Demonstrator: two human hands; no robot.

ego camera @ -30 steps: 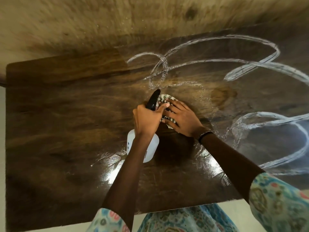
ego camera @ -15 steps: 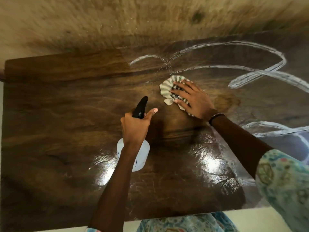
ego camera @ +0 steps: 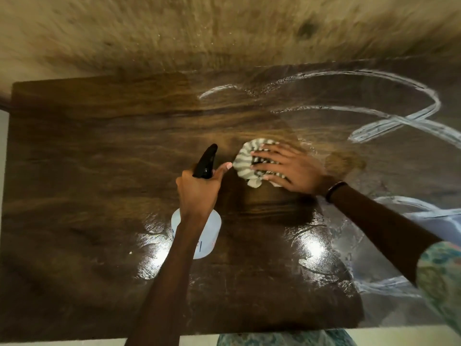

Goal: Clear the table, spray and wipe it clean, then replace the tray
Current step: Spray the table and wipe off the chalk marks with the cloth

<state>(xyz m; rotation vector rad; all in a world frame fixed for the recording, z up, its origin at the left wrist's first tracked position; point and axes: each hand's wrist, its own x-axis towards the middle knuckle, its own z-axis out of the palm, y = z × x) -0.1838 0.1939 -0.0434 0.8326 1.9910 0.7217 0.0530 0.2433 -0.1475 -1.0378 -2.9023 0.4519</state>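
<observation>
Head view: dark wooden table [ego camera: 74,196] filling the frame, long axis running left to right, near edge along the bottom. No tray anywhere in sight, nothing else standing on the top.

Right hand [ego camera: 289,168] spread flat, fingers [ego camera: 264,154] splayed and pressing a striped cloth [ego camera: 245,158] onto the wood near the middle of the table; palm down, not closed round the cloth. Dark band on the right wrist.

Left hand [ego camera: 198,189] wrapped shut around the neck of a spray bottle [ego camera: 197,233], black nozzle pointing away toward the far edge, white body hidden in part behind the forearm. Forefinger stretched out, its tip just beside the cloth edge, perhaps touching.

White foam streaks [ego camera: 389,116] looping across the far right part of the table, more low at the right edge, all lying to the right of the cloth and beyond it. Right hand the nearer one to them; open wood between cloth and streaks, nothing in the way. Left half of the table dry-looking and dull; wet shine on the near middle.

Judged: wiping step under way, foam on the right yet to be taken up, likely by sweeping the cloth rightward. Bottle close to the cloth on its left side, a possible snag only on a leftward stroke.
</observation>
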